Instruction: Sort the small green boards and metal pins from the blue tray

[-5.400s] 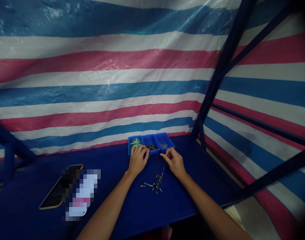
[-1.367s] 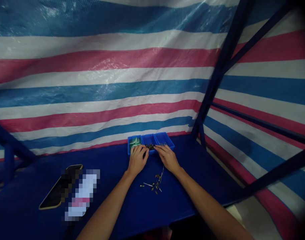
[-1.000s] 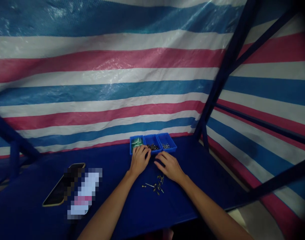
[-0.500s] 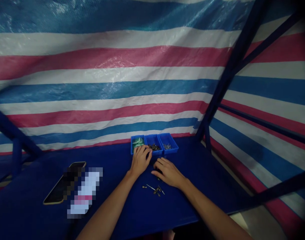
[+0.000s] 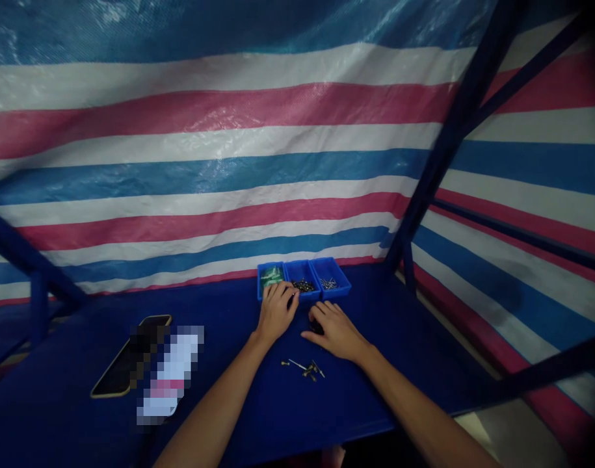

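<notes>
My left hand (image 5: 276, 311) rests at the front rim of the blue bins, its fingers curled together near the middle bin (image 5: 303, 286); what they pinch is hidden. My right hand (image 5: 332, 328) lies palm down on the blue table (image 5: 356, 396), fingers stretched leftward, just beyond a small scatter of screws and pins (image 5: 304, 369). The left bin (image 5: 270, 275) holds green parts. Dark small parts fill the middle bin, and silver screws lie in the right bin (image 5: 330, 283).
A phone (image 5: 112, 382) lies face up on the left of the table beside a blurred patch (image 5: 169, 372). A striped tarpaulin (image 5: 204, 162) closes the back and right. Dark blue frame posts (image 5: 441, 156) rise at the right corner; the table's right edge drops off.
My right hand has drawn back from the middle bin toward me and now lies on the table by the loose screws. My left hand has stayed at the bins. The view has tilted slightly.
</notes>
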Demonstrator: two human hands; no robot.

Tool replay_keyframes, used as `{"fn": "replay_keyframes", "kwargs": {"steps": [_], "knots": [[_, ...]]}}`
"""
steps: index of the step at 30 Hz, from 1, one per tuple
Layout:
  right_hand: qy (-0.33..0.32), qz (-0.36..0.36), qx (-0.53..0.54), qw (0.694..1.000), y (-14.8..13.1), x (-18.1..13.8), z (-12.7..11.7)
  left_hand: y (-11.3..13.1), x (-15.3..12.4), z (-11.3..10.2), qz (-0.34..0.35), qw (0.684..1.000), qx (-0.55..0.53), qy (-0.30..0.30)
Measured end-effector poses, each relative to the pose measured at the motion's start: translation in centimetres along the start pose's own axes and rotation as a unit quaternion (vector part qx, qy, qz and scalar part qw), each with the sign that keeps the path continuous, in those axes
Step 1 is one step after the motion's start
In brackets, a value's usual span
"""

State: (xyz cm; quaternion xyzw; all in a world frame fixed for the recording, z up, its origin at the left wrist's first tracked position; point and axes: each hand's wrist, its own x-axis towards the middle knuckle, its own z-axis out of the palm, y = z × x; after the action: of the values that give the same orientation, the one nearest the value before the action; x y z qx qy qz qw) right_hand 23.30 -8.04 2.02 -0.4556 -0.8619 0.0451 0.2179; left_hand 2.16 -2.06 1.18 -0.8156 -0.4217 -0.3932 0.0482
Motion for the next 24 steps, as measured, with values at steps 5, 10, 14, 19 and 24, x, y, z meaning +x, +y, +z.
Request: {"fn": "replay_keyframes", "kwargs": {"steps": [5, 10, 14, 19, 24], "knots": [[-0.006, 0.014, -0.002, 1.000, 1.1, -0.1, 0.6, 0.0, 0.0, 0.0, 0.002, 1.000, -0.003, 0.000], [0.007, 0.007, 0.002, 1.000, 1.5, -0.3, 1.0, 0.0, 0.0, 0.1, 0.002, 1.000, -0.001, 0.006], [0.028, -0.006, 0.016, 0.999, 1.5, -0.3, 0.8, -0.1, -0.1, 0.1, 0.005, 1.000, -0.001, 0.001], [0.077, -0.001, 0.078, 0.994, 1.6, -0.2, 0.7, -0.2, -0.1, 0.2, 0.006, 1.000, -0.003, 0.001], [0.131, 0.008, 0.127, 0.983, 1.8, -0.1, 0.7, -0.2, -0.1, 0.2, 0.007, 1.000, -0.001, 0.008]]}}
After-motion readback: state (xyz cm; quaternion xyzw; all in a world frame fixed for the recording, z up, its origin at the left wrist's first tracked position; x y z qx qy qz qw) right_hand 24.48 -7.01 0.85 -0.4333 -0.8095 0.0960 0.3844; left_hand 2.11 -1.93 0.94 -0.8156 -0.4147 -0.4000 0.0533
